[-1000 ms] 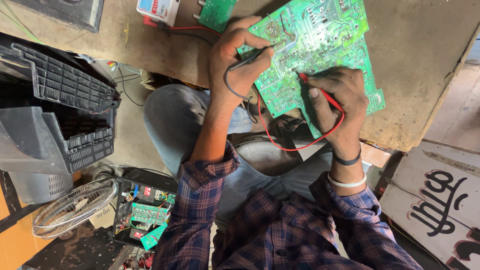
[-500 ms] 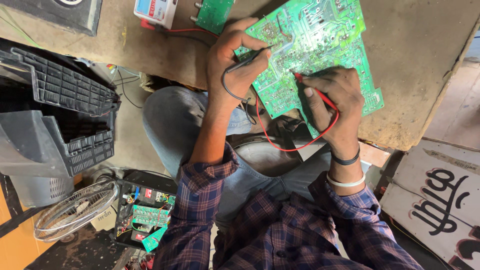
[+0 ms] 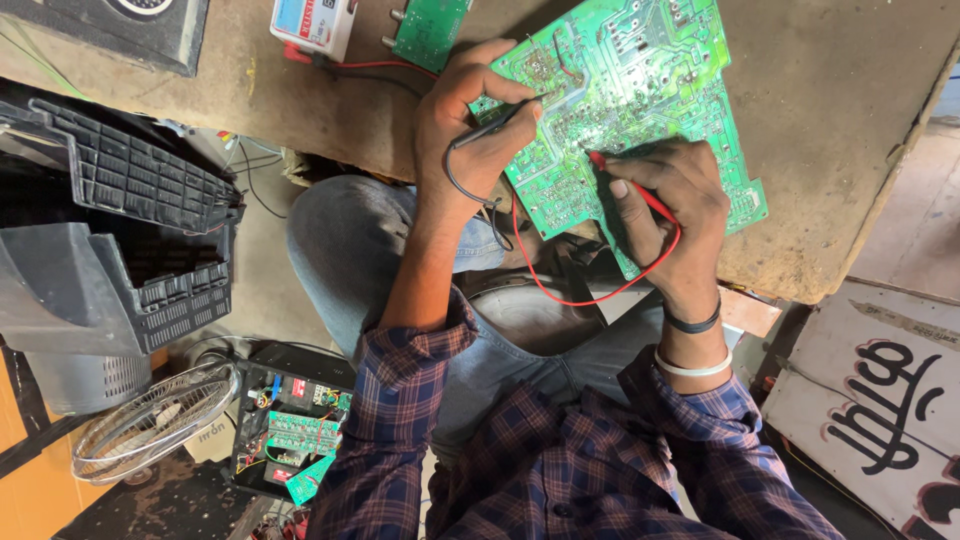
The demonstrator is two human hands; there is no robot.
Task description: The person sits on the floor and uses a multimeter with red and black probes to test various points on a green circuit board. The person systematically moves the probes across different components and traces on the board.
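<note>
— Circuit board (image 3: pixel 640 90), the big green one: where do we have it?

— It lies flat on the brown workbench (image 3: pixel 840 110), solder side up, with its lower corner near the front edge of the bench. Both our hands are over the board.

— What does our left hand (image 3: pixel 470 130) do?

— It holds the black probe (image 3: pixel 497 128) like a pen. The fingers are curled closed around it, and the tip touches the left edge of the board. The black wire (image 3: pixel 458 185) loops under the hand.

— And the right hand (image 3: pixel 665 205)?

— Its fingers are closed on the red probe (image 3: pixel 630 185), also pinched like a pen, and the tip rests on the middle of the board. The red wire (image 3: pixel 590 295) hangs in a curve below the board, over our lap.

— What else is near the board?

— Left of the board, at the far side of the bench, we see a smaller green board (image 3: pixel 430 30), and further left a white meter (image 3: pixel 312 22) with a red cable. Well below and left of the board, on the floor, there is a dark plastic housing (image 3: pixel 120 250), a wire fan guard (image 3: pixel 150 420) and an open black box with small green boards (image 3: pixel 295 425). Right of the board, past the bench edge, a white painted sign (image 3: pixel 880 410) leans.
</note>
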